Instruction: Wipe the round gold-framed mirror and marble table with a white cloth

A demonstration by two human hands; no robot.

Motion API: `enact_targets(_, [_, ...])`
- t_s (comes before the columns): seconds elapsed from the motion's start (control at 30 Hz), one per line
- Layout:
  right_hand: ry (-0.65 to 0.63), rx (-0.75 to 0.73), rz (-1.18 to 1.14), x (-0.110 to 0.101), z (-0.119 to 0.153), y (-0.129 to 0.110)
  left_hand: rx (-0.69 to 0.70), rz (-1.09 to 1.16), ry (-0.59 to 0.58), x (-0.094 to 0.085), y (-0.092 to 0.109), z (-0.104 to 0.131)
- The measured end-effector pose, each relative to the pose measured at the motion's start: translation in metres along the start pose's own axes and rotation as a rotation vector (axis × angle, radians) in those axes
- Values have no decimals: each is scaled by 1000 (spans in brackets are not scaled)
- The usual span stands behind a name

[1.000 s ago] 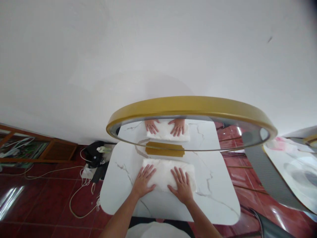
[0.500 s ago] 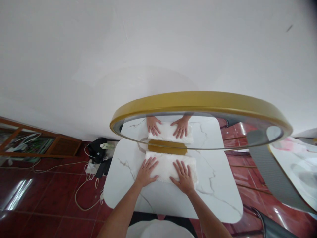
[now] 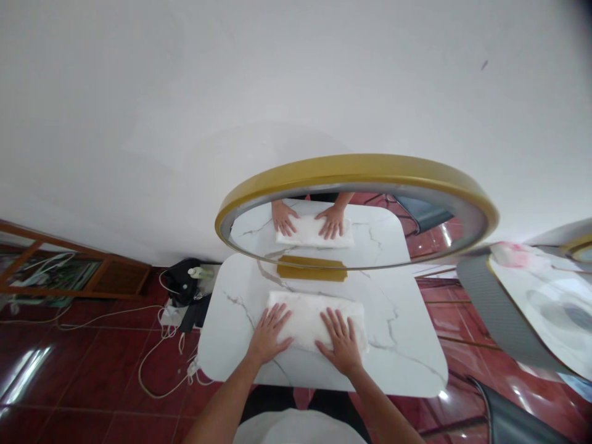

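Observation:
A folded white cloth, fluffy like a towel (image 3: pixel 305 317), lies flat on a white marble-patterned table (image 3: pixel 319 373). My left hand (image 3: pixel 269 333) rests on the left end of it, fingers spread. On its right part lies my right hand (image 3: pixel 341 339), palm down with the fingers apart. Just beyond the cloth stands a round mirror with a gold frame (image 3: pixel 356 166) on a gold base (image 3: pixel 312 269). Both hands and the cloth show again in the mirror glass.
To the left are a black bag (image 3: pixel 180 280), a pale bottle (image 3: pixel 198 272) and white cables (image 3: pixel 148 370) on the red tiled floor. A wooden cabinet (image 3: pixel 118 274) stands along the wall. At right are a second white table (image 3: pixel 546 296) and a dark chair (image 3: pixel 513 413).
The view has shifted, so the mirror appears narrower and more of the right-hand table shows. The cloth looks slightly nearer to me, farther from the mirror base, with both hands still flat on it.

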State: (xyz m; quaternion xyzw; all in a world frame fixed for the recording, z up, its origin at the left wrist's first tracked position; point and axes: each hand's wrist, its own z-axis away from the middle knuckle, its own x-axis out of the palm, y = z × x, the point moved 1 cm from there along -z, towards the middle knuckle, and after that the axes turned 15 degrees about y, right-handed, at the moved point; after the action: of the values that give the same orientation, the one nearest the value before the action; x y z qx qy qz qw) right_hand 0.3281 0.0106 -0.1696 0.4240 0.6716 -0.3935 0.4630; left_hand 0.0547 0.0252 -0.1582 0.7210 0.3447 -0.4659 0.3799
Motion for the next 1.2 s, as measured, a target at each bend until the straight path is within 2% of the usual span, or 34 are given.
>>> enact_targets(0.33, [-23, -29, -18, -7, 51, -25, -4, -9, -23, -13, 20, 57])
enact_targets(0.5, [-55, -44, -24, -15, 67, -35, 18, -7, -42, -21, 23, 79])
enact_targets(0.6, [-67, -38, -21, -19, 65, -37, 31, 14, -58, -25, 21, 78])
enact_targets(0.7, [-46, 4, -10, -19, 56, -39, 19, 37, -41, -25, 23, 63])
enact_targets(0.9, [-43, 4, -20, -14, 45, -51, -24, 63, 19, -6, 47, 37])
enact_targets(1.03, [-40, 7, -5, -12, 46, -55, -50, 50, 32, 2, 54, 40])
enact_targets(1.2, [-62, -28, -25, -9, 40, -69, -49, 35, 36, -8, 38, 54])
